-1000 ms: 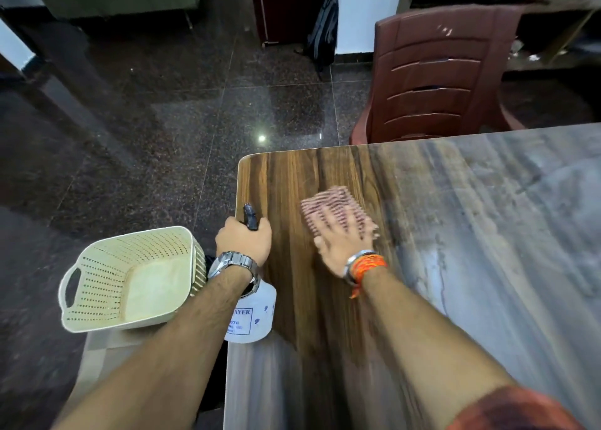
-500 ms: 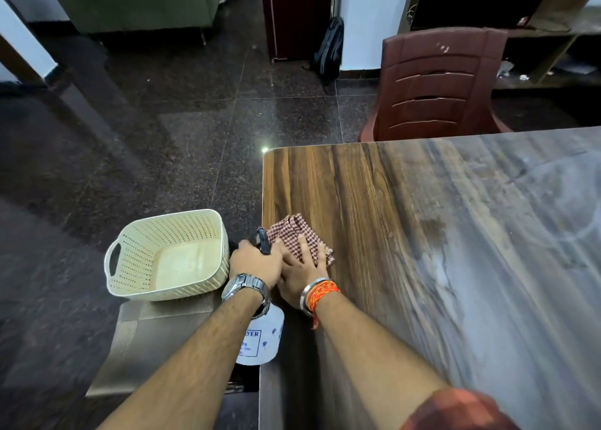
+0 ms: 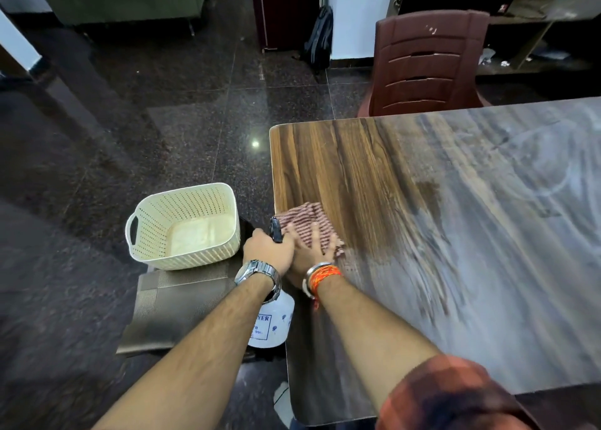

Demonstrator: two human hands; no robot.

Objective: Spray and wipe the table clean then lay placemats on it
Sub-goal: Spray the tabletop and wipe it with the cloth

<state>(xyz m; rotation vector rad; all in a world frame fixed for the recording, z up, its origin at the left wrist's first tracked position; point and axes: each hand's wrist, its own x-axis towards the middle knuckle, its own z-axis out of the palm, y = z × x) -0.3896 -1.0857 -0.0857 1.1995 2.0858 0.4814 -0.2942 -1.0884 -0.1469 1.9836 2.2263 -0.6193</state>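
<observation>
Table (image 3: 357, 169) edge bore a cloth (image 3: 302, 215) pressed flat by the right hand (image 3: 308, 254), fingers spread; the left hand (image 3: 268, 250) gripped a sprayer (image 3: 273, 325).

The left hand (image 3: 268, 252) fingers hide the spray bottle (image 3: 274, 324) top; the cloth (image 3: 304, 216) past the right hand (image 3: 305, 259) fingertips is blurry.

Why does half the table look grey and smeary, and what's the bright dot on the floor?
Head view: the grey sheen on the table is likely glare; the dot on the floor is a reflected light; the cloth under the right hand is motion-blurred; the wide lens bends edges.
</observation>
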